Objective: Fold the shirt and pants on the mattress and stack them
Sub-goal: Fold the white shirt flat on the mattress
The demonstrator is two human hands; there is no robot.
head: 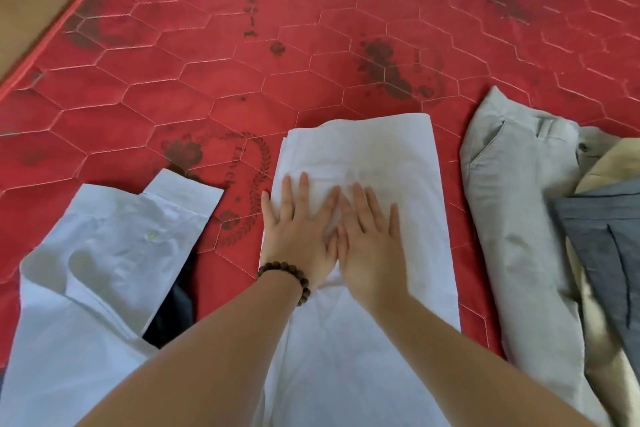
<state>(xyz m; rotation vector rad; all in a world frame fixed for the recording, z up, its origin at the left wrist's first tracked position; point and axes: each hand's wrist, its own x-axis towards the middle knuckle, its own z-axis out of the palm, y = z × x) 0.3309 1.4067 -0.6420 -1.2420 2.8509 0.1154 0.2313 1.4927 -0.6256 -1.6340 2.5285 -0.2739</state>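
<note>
Both hands, left hand [299,236] and right hand [370,246], flat, unclenched, smoothing white shirt [363,156], probably part-folded; next fold crosswise.

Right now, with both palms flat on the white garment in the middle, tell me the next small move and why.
Probably slide both hands apart and toward its far edge to smooth it. The left hand and right hand lie flat, side by side, on the white garment, which is already a long narrow strip with faint creases around the fingers. Flattening first should make the next fold crisp.
</note>
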